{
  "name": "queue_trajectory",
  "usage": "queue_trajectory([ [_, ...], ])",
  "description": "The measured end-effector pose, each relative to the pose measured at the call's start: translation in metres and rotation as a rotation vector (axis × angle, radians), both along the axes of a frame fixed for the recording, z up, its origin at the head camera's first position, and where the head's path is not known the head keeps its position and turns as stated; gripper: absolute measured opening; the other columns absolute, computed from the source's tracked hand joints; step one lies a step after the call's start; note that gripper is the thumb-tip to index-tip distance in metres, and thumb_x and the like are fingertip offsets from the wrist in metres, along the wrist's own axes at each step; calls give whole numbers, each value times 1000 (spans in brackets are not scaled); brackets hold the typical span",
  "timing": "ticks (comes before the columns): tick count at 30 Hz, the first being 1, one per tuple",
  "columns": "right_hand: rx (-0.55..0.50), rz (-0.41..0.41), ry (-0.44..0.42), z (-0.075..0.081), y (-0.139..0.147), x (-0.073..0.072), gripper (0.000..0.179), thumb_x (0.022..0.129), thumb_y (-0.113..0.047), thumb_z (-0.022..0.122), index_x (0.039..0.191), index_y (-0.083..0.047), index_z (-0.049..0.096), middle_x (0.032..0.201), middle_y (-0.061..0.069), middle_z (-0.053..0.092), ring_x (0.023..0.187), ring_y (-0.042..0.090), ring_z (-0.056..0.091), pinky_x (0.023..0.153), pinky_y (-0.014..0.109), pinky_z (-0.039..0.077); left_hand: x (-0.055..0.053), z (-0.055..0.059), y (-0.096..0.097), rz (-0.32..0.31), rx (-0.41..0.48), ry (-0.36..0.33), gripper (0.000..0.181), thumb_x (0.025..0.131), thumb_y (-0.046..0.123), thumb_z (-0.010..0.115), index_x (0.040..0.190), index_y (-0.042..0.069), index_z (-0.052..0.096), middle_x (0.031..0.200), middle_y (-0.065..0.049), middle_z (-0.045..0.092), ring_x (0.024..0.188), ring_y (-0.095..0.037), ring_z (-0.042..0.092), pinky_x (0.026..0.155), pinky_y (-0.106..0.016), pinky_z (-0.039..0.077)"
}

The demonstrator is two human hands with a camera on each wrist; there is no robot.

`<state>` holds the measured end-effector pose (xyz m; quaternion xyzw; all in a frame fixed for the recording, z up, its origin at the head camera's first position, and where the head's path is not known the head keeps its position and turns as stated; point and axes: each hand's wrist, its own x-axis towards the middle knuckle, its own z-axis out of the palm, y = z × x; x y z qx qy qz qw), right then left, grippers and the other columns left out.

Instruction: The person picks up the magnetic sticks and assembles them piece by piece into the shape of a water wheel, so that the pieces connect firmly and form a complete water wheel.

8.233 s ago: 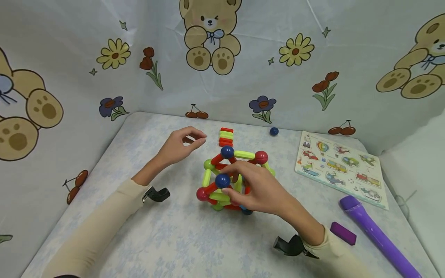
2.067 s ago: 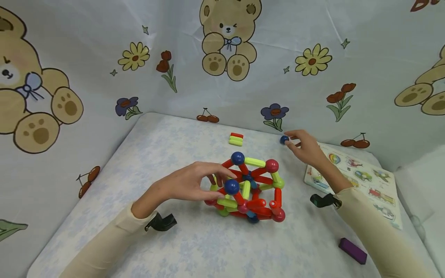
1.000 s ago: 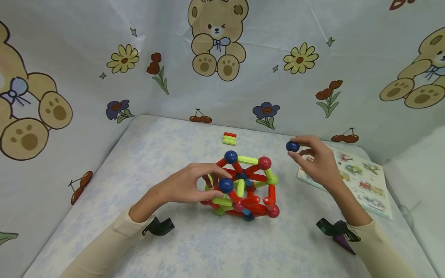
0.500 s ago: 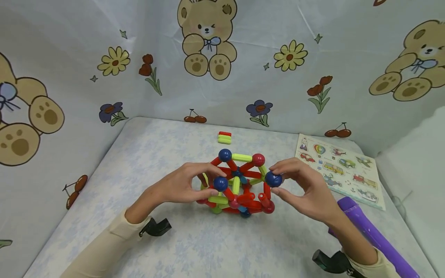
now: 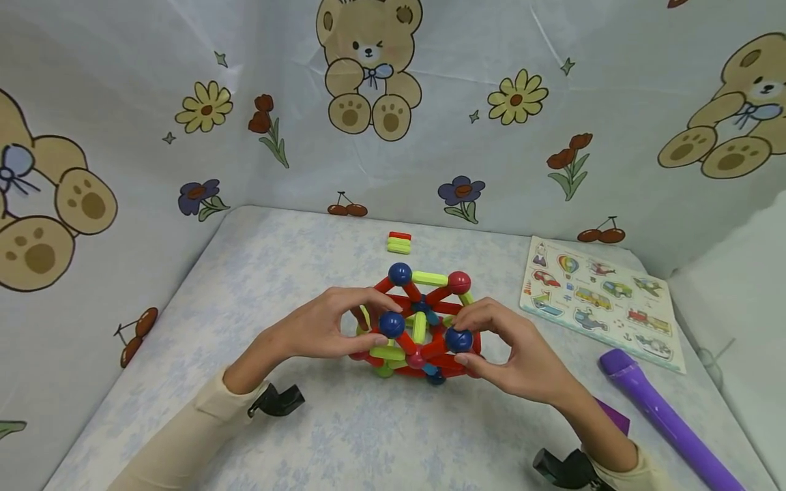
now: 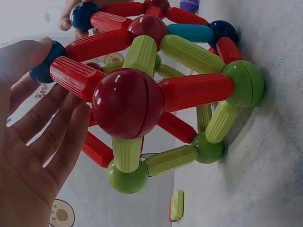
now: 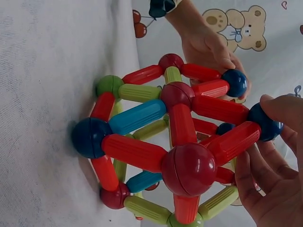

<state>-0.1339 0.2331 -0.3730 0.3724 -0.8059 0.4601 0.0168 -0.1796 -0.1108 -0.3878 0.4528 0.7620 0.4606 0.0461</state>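
Note:
A frame of magnetic rods and balls (image 5: 419,327) in red, yellow-green and blue stands mid-table. My left hand (image 5: 334,324) pinches a blue ball (image 5: 391,324) at its upper front left corner between thumb and fingers. With thumb and forefinger my right hand (image 5: 516,351) pinches another blue ball (image 5: 458,339) at the front right. In the right wrist view this blue ball (image 7: 265,122) sits at the ends of two red rods, which rise from red balls (image 7: 188,169). The left wrist view shows the left-hand blue ball (image 6: 47,61) against two red rods, fingers spread behind it.
Behind the frame lie a few loose rods (image 5: 399,243), red and yellow-green. At the right are a picture puzzle board (image 5: 602,300), a purple toy microphone (image 5: 666,416) and a purple block (image 5: 613,414) partly behind the right forearm. A bear-print cloth (image 5: 276,157) hangs behind the table.
My right hand picked up the blue ball from the back right and brought it to the frame's front right rods. My left hand came onto its ball earlier. The loose rods at the back are fewer.

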Motion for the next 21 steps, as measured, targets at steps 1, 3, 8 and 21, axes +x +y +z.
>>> queue_trajectory([
  [1,-6,3,-9,0,0,-1,50,86,7,86,125,-18,65,127,0,68,120,16,67,99,29,60,0,0,0,0,0,1,45,95,16,84,137,11,68,113,3,75,100,-14,68,82,-32,63],
  [3,-14,8,-21,-1,1,-2,51,86,8,86,125,-18,65,127,0,68,120,17,66,99,29,60,-1,1,1,4,-1,2,45,95,16,85,137,11,68,113,3,75,100,-14,68,82,-31,63],
  [8,-12,17,-31,-1,3,-4,51,86,7,86,125,-19,65,127,0,68,120,17,66,99,30,59,-4,2,-1,7,3,13,45,94,16,85,136,11,70,114,4,75,101,-13,69,82,-32,63],
  [21,-6,30,-36,-5,5,-7,50,87,4,88,125,-22,66,128,-1,70,119,16,66,92,30,62,-84,-1,-18,327,59,57,23,100,15,79,123,13,77,108,2,76,98,-15,70,79,-31,62],
])
